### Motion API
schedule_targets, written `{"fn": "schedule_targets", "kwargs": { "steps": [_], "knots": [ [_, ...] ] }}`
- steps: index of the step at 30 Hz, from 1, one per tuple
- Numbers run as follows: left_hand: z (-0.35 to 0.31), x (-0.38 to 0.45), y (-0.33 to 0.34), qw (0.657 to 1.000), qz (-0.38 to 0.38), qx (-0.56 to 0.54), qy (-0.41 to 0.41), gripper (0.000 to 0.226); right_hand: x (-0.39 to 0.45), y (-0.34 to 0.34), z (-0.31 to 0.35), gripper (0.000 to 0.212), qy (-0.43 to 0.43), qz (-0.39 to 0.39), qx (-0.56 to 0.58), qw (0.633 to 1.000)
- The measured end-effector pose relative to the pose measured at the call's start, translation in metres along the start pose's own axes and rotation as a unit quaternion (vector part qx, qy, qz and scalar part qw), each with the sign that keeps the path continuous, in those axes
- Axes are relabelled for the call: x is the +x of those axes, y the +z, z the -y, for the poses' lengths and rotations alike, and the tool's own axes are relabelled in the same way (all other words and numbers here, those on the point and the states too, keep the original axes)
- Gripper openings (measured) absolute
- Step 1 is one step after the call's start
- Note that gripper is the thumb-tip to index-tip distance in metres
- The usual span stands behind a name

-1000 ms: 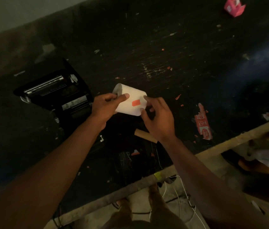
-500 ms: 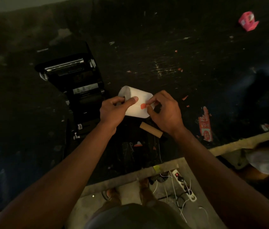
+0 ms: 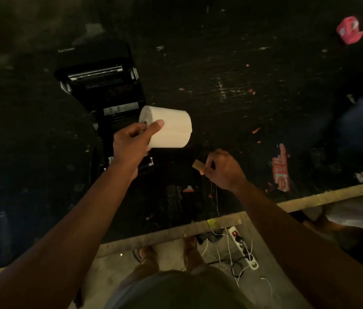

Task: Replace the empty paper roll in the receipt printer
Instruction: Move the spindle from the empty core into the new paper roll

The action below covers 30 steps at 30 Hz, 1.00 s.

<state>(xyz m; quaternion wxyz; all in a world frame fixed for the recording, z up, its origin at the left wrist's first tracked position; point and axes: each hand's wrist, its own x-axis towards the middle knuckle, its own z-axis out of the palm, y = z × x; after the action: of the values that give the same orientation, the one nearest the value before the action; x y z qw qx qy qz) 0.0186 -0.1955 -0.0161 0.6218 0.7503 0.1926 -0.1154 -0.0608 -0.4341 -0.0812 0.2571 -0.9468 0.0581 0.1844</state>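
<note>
The table (image 3: 220, 63) is dark and scuffed, littered with red scraps, and everything here is best placed against the printer (image 3: 100, 85) that stands on its left part. The printer's lid is thrown back — its bay lies open toward the person, which looks like the reason it stands that way: ready to take fresh paper. Just right of the printer's near end, and above the tabletop, the new roll (image 3: 171, 128) is held on its side, axis running left to right as it would need to lie in the bay. The left hand (image 3: 131, 148) holds it by the left end, thumb over the top and fingers at the core hole, a firm wrap that leaves the rest of the roll bare. Farther right of the printer and nearer the person, the right hand (image 3: 222, 170) is curled closed around one end of the core (image 3: 198, 164), the spent brown tube, which rests low by the table — probably being cleared aside so it cannot get in the way.
</note>
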Motion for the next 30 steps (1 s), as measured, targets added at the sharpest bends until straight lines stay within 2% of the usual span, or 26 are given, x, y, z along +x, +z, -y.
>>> {"fn": "schedule_targets", "kwargs": {
  "steps": [4, 6, 11, 17, 23, 25, 26, 28, 30],
  "knots": [
    [0.002, -0.006, -0.013, 1.000, -0.008, -0.008, -0.007, 0.028, 0.020, 0.009, 0.009, 0.028, 0.031, 0.046, -0.045, 0.997],
    [0.003, -0.008, -0.018, 1.000, -0.010, -0.011, -0.012, 0.026, 0.026, 0.010, 0.008, 0.036, 0.045, 0.039, -0.007, 0.998],
    [0.005, -0.014, -0.025, 1.000, -0.002, -0.022, -0.015, 0.027, 0.028, 0.002, 0.001, 0.049, 0.050, -0.047, 0.186, 0.980],
    [0.001, -0.016, -0.024, 0.999, 0.017, -0.037, -0.020, 0.024, 0.033, -0.021, 0.008, 0.037, 0.078, -0.139, 0.354, 0.922],
    [-0.005, -0.018, -0.022, 0.998, 0.026, -0.051, -0.028, 0.024, 0.045, -0.055, 0.024, 0.030, 0.037, -0.217, 0.429, 0.876],
    [-0.006, -0.018, -0.022, 0.997, 0.025, -0.061, -0.037, 0.022, 0.052, -0.061, 0.026, 0.033, 0.053, -0.247, 0.441, 0.862],
    [-0.006, -0.018, -0.022, 0.997, 0.025, -0.067, -0.041, 0.021, 0.057, -0.062, 0.024, 0.034, 0.075, -0.256, 0.426, 0.864],
    [-0.006, -0.017, -0.023, 0.995, 0.024, -0.079, -0.052, 0.017, 0.068, -0.057, 0.016, 0.035, 0.125, -0.237, 0.350, 0.898],
    [-0.006, -0.017, -0.025, 0.994, 0.023, -0.090, -0.065, 0.015, 0.078, -0.043, 0.008, 0.034, 0.154, -0.153, 0.251, 0.943]
  ]
}}
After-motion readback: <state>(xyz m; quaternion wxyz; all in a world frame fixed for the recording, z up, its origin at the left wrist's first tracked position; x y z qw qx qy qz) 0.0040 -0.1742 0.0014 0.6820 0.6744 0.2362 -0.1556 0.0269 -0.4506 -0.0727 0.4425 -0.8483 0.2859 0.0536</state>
